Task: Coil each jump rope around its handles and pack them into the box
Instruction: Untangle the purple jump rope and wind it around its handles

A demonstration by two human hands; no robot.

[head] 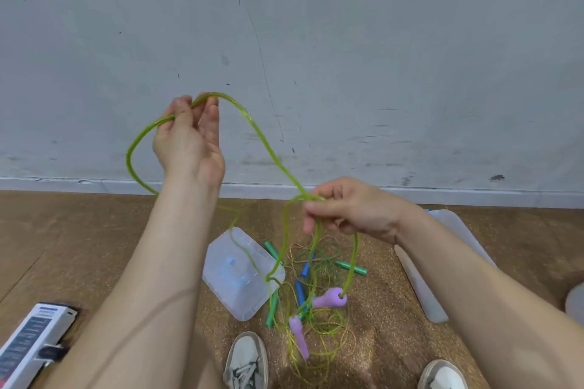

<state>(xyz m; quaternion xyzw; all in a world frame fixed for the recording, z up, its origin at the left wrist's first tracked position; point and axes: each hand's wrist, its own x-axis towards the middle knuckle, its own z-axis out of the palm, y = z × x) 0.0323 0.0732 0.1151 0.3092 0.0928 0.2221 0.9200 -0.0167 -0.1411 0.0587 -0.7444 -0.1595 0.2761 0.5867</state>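
Green rope (pixel 262 138) between both hands.

- The floor (pixel 79 230) left of the box (pixel 227 293) is open up to the wall (pixel 94 72).
- The green rope (pixel 264 138) loops through the air above the box and crosses the way down to it.
- A rope tangle (pixel 316 319) fills the floor between box and lid (pixel 455 222).

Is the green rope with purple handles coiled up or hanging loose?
Loose. The green rope hangs in open loops between the left hand and right hand, and its purple handles dangle with nothing wound round them.
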